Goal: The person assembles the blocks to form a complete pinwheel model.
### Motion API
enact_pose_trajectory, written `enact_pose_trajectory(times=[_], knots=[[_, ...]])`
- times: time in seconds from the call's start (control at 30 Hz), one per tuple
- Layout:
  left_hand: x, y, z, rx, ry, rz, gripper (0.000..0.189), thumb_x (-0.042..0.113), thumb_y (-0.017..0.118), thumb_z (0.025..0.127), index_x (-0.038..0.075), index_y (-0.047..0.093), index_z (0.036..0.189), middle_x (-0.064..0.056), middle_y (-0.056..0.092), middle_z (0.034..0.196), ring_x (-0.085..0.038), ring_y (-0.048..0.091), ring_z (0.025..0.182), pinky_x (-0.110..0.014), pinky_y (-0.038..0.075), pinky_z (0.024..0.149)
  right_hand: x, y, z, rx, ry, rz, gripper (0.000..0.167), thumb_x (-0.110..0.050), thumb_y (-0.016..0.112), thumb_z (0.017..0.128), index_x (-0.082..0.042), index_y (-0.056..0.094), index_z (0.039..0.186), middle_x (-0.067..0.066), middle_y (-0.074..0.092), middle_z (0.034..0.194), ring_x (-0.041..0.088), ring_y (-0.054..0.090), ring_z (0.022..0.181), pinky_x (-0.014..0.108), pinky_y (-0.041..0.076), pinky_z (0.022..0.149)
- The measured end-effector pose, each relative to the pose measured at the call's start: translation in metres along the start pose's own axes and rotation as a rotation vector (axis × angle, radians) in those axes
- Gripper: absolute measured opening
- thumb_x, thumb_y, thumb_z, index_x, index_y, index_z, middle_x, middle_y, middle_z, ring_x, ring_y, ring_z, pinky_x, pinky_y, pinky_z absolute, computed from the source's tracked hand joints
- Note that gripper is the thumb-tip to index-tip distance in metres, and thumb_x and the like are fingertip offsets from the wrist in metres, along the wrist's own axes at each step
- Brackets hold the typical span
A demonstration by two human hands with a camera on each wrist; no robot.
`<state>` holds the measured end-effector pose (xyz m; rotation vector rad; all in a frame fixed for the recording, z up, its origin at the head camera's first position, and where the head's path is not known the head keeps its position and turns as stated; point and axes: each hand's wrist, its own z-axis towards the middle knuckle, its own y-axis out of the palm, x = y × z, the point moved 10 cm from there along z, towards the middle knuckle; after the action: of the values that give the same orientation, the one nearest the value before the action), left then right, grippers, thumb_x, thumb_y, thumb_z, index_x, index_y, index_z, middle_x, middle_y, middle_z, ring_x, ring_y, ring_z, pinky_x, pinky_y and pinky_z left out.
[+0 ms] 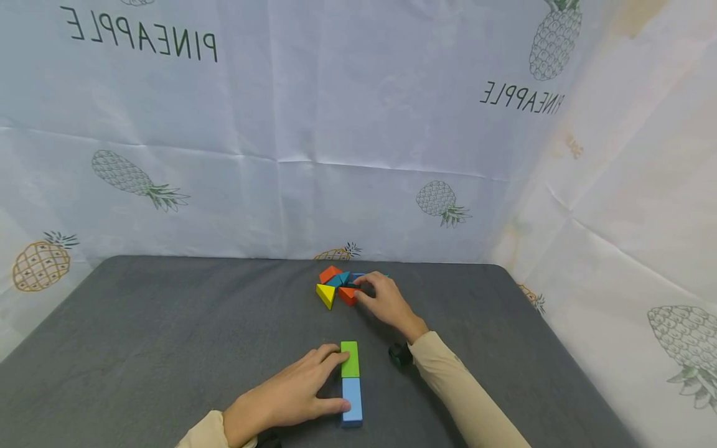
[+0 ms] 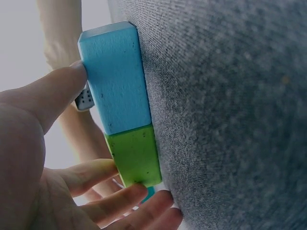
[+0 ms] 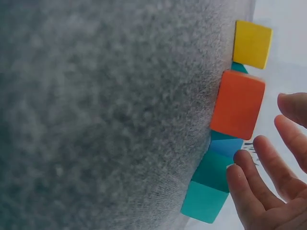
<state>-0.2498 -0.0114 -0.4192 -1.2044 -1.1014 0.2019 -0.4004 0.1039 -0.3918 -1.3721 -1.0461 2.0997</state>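
Note:
A green block (image 1: 350, 359) and a light blue block (image 1: 351, 401) lie end to end on the table. My left hand (image 1: 288, 391) rests along their left side, its thumb touching the blue block and its fingers at the green one, as the left wrist view also shows. Farther off, my right hand (image 1: 389, 303) reaches over a cluster of coloured blocks. Its fingers are spread beside an orange-red block (image 3: 238, 104) and teal pieces (image 3: 205, 201), with nothing gripped between them in the right wrist view. The hand partly hides the cluster's right side from the head view.
A yellow triangular block (image 1: 325, 295) sits at the cluster's left, with another orange-red block (image 1: 330, 274) behind. The dark grey table (image 1: 196, 323) ends at a pineapple-print curtain (image 1: 347, 112) at the back; more printed cloth (image 1: 627, 249) hangs on the right.

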Motion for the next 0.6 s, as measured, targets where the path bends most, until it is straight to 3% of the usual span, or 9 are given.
enact_pose_trajectory(times=[0.6], knots=[[-0.001,0.002,0.000,-0.010,-0.006,-0.005,0.083,0.070,0.055,0.089,0.016,0.041,0.150,-0.006,0.041,0.150,-0.025,0.047,0.133,-0.049,0.046,0.103,0.009,0.006,0.022,-0.042,0.013,-0.060,0.022,-0.013,0.061,0.099,-0.007,0.069,0.119,0.011,0.066,0.120,0.023,0.064,0.099,0.037,0.055,0.083]])
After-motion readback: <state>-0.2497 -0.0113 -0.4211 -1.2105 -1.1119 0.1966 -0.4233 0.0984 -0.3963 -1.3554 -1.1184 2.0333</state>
